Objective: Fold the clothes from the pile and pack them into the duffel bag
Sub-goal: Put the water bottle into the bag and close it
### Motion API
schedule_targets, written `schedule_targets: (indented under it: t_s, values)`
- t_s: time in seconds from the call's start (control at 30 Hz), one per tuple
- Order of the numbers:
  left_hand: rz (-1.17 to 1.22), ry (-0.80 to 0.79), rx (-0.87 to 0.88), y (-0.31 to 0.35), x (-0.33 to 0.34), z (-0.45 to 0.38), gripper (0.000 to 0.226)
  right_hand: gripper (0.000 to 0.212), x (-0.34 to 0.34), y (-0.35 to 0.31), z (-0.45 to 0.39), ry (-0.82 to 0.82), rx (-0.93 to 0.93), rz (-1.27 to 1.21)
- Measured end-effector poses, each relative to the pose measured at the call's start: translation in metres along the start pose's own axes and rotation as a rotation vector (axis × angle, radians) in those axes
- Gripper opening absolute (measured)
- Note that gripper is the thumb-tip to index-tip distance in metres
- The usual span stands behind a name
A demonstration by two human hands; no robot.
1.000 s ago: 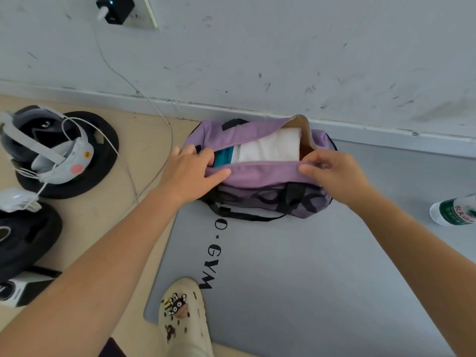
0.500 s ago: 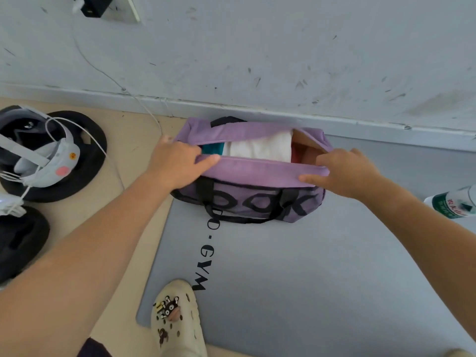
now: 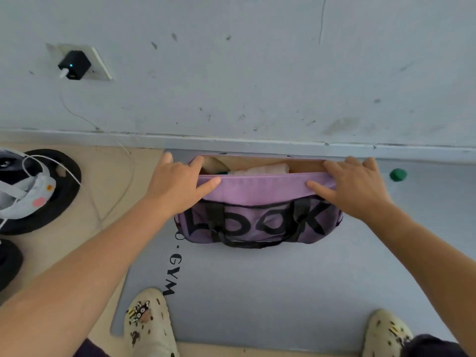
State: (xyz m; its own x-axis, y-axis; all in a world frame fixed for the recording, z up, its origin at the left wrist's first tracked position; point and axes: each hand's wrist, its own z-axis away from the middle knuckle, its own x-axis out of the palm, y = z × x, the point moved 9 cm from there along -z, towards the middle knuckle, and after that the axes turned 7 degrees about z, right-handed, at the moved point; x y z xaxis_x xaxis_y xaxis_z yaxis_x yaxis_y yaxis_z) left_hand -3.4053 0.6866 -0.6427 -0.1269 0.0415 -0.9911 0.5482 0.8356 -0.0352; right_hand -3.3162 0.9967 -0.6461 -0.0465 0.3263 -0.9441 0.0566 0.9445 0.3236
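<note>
Fingers first: your left hand [image 3: 177,186] grips the left end of the duffel bag [image 3: 260,217], fingers hooked over the near lip of the opening and thumb laid along the purple flap. Your right hand [image 3: 353,188] does the same at the right end, fingers curled over the lip, thumb pressed on the outside. Both hands hold fabric; neither is free.

Going left to right: black round pads with a white headset [image 3: 28,186] lie on the tan floor at the left edge, and a charger [image 3: 73,65] sits in the wall socket above them with its cable trailing down. Then comes the grey mat [image 3: 257,292], which carries the bag at its far edge, close to the wall. A small green cap [image 3: 398,174] lies on the mat near its far right corner. Your two shoes show at the mat's near edge.

Inside the open bag you can see a pale folded garment [image 3: 260,169] and a sliver of teal beside it. No loose pile of clothes shows anywhere, so packing looks nearly or fully done. What seems left is drawing the two lips together and closing the bag; whether more clothes wait out of view cannot be told.
</note>
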Motion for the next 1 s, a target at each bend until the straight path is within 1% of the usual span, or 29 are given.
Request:
schedule_targets:
  t_s: [0.03,0.07,0.1,0.17,0.2,0.23,0.27,0.3,0.33,0.37,0.4,0.43,0.47,0.5,0.57,0.6,0.63,0.7,0.8,0.93,1.0]
  values:
    - [0.021,-0.021,-0.008,0.015,0.004,0.004,0.073,0.073,0.005,0.007,0.015,-0.044,0.007,0.005]
    - [0.048,-0.076,-0.025,0.029,0.012,0.009,0.073,0.073,0.011,0.013,0.029,-0.094,0.013,-0.001]
    - [0.078,-0.162,-0.045,0.045,0.024,0.014,0.074,0.071,0.021,0.017,0.044,-0.149,0.024,-0.020]
    - [0.119,-0.344,-0.063,0.074,0.048,0.025,0.074,0.059,0.044,0.021,0.068,-0.283,0.029,-0.100]
    - [0.130,-0.406,-0.061,0.087,0.054,0.028,0.071,0.049,0.056,0.023,0.079,-0.346,0.033,-0.167]
    - [0.156,-0.428,-0.053,0.099,0.056,0.027,0.065,0.039,0.067,0.029,0.088,-0.403,0.070,-0.280]
    - [0.199,-0.413,-0.038,0.109,0.054,0.022,0.058,0.032,0.076,0.038,0.094,-0.426,0.146,-0.447]
    - [0.250,-0.374,-0.020,0.119,0.048,0.014,0.050,0.028,0.079,0.052,0.098,-0.377,0.253,-0.625]
    - [0.310,-0.326,-0.014,0.130,0.039,0.005,0.042,0.023,0.079,0.075,0.100,-0.260,0.385,-0.757]
    - [0.388,-0.287,-0.027,0.141,0.031,-0.005,0.037,0.015,0.078,0.101,0.102,-0.124,0.524,-0.831]
    - [0.476,-0.271,-0.046,0.154,0.026,-0.014,0.033,0.014,0.077,0.126,0.107,-0.005,0.650,-0.866]
    - [0.561,-0.280,-0.056,0.172,0.024,-0.022,0.032,0.022,0.081,0.148,0.111,0.072,0.746,-0.889]
    - [0.638,-0.317,-0.055,0.194,0.024,-0.029,0.031,0.031,0.086,0.166,0.110,0.109,0.806,-0.907]
    - [0.724,-0.375,-0.051,0.216,0.028,-0.034,0.030,0.041,0.094,0.179,0.106,0.105,0.834,-0.926]
    - [0.905,-0.484,-0.069,0.254,0.038,-0.041,0.027,0.060,0.115,0.187,0.088,0.026,0.816,-0.991]
    - [0.968,-0.519,-0.082,0.267,0.042,-0.043,0.025,0.065,0.127,0.186,0.078,-0.026,0.792,-1.032]
    - [1.014,-0.539,-0.097,0.278,0.046,-0.045,0.024,0.065,0.138,0.183,0.070,-0.073,0.766,-1.060]
    - [1.091,-0.558,-0.143,0.292,0.054,-0.044,0.024,0.057,0.157,0.179,0.061,-0.100,0.757,-1.098]
    - [1.166,-0.569,-0.194,0.298,0.063,-0.034,0.023,0.046,0.170,0.179,0.061,-0.021,0.795,-1.123]
    - [1.200,-0.559,-0.229,0.292,0.071,-0.016,0.023,0.035,0.162,0.172,0.061,0.007,0.762,-1.066]
    - [1.218,-0.537,-0.228,0.287,0.068,-0.009,0.022,0.033,0.148,0.174,0.067,0.033,0.776,-1.038]
